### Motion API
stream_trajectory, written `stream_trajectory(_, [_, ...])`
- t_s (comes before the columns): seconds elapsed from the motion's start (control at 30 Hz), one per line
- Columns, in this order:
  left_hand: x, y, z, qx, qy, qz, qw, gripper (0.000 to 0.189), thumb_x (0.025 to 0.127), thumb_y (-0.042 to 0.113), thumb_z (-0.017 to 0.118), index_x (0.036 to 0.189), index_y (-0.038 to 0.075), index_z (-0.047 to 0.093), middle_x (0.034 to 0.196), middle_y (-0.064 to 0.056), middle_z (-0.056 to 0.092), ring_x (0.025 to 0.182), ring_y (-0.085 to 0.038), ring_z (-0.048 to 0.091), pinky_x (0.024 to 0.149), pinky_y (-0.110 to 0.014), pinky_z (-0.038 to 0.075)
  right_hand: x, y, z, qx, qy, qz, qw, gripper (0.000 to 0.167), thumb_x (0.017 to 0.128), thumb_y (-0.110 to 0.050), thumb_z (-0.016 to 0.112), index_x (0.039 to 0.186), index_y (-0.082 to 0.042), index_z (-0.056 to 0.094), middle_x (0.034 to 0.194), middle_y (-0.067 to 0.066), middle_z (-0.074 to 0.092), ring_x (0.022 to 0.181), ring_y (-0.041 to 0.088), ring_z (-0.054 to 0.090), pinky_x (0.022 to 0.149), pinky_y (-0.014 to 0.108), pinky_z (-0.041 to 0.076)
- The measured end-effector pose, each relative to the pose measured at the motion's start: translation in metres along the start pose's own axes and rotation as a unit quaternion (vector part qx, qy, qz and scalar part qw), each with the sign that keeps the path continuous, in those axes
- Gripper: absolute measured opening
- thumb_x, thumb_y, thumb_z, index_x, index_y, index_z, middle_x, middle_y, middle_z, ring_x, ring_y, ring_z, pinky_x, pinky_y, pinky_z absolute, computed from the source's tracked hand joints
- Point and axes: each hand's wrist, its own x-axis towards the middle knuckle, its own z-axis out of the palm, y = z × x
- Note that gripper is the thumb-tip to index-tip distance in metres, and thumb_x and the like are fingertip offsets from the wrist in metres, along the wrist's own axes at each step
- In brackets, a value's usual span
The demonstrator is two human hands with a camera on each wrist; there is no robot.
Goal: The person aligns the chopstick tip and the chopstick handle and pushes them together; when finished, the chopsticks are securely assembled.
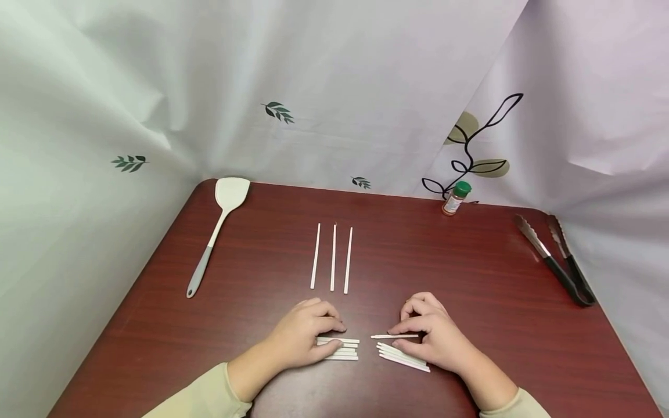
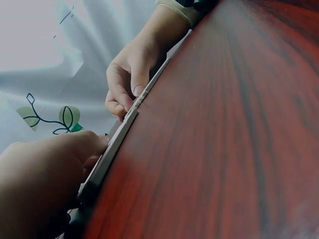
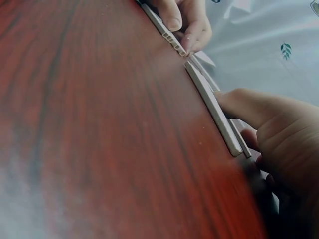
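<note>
My left hand [image 1: 305, 331] rests over a row of slim white sticks [image 1: 349, 349], its thumb lying across their tops and its other fingers beyond them. To the right, a bundle of similar sticks [image 1: 405, 359] lies slightly fanned, with the thumb of my right hand [image 1: 436, 334] on it. The right index fingertip touches a single stick [image 1: 380, 337] lying just beyond that bundle. In the right wrist view, the blunt ends of the left row [image 3: 174, 44] face the right bundle [image 3: 212, 107] across a small gap. The palms hide part of both groups.
Three more white sticks [image 1: 333, 258] stand in line farther back, side by side. A white spatula [image 1: 232, 191] with a grey handle lies at the left. A green-capped spice bottle [image 1: 453, 203] stands at the back right, and black-handled tongs [image 1: 561, 273] lie near the right edge.
</note>
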Motion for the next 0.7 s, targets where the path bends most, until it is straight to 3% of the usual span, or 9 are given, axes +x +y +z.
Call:
stream_trajectory(0.4, [0.002, 0.002, -0.001, 0.017, -0.002, 0.02, 0.9996, 0.007, 0.085, 0.027, 0.087, 0.09, 0.025, 0.082, 0.099, 0.015, 0.068, 0.09, -0.007, 0.061, 0.077, -0.031, 0.05, 0.002, -0.001, 0.0, 0.001, -0.008, -0.012, 0.9999, 0.028, 0.075, -0.023, 0.097, 0.092, -0.042, 0.084, 0.094, -0.023, 0.055, 0.104, 0.011, 0.049, 0.092, 0.039, 0.032])
stream_trajectory(0.57, [0.002, 0.007, -0.002, 0.01, -0.01, -0.001, 0.9999, 0.006, 0.086, 0.026, 0.088, 0.087, 0.024, 0.082, 0.096, 0.017, 0.069, 0.088, -0.005, 0.061, 0.077, -0.03, 0.05, 0.003, -0.002, 0.0, 0.001, -0.013, -0.005, 0.9999, 0.024, 0.078, -0.025, 0.096, 0.093, -0.04, 0.085, 0.093, -0.023, 0.056, 0.105, 0.009, 0.05, 0.094, 0.041, 0.032])
stream_trajectory(0.7, [0.003, 0.011, -0.003, -0.009, -0.024, -0.038, 0.9989, 0.007, 0.087, 0.026, 0.088, 0.088, 0.024, 0.082, 0.096, 0.019, 0.069, 0.09, -0.004, 0.062, 0.08, -0.037, 0.053, 0.003, -0.003, -0.001, 0.006, -0.015, 0.001, 0.9999, 0.015, 0.082, -0.029, 0.093, 0.092, -0.036, 0.085, 0.092, -0.024, 0.058, 0.104, 0.008, 0.051, 0.094, 0.042, 0.033])
